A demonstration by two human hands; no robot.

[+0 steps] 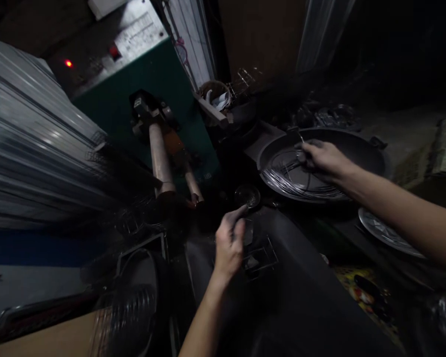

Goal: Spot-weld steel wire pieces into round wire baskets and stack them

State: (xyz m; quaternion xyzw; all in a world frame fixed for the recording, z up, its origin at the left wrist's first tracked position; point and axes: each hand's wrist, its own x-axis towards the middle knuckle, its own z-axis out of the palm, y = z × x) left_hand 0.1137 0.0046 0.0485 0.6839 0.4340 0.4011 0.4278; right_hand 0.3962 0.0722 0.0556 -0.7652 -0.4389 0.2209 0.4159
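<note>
My right hand (323, 158) is closed in a pinch, with a thin metal wire (301, 138) jutting from the fingertips. It is above a wide dark pan (360, 144) that holds a loose bundle of silvery wires (282, 182). My left hand (230, 243) has its index finger stretched forward and its thumb apart, and I see nothing between them. That fingertip is at the near edge of a small round dish (241, 191) with tiny bits in it. Just below and right of this hand, a wire frame (269, 260) rests on dark cloth.
A green machine (134, 74) with a lit red lamp and two copper-coloured arms (159, 158) rises ahead on the left. Beside the wide pan is a silvery round tray (386, 235). A dark tub (141, 267) with wire pieces sits lower left. A basket (217, 91) stands behind.
</note>
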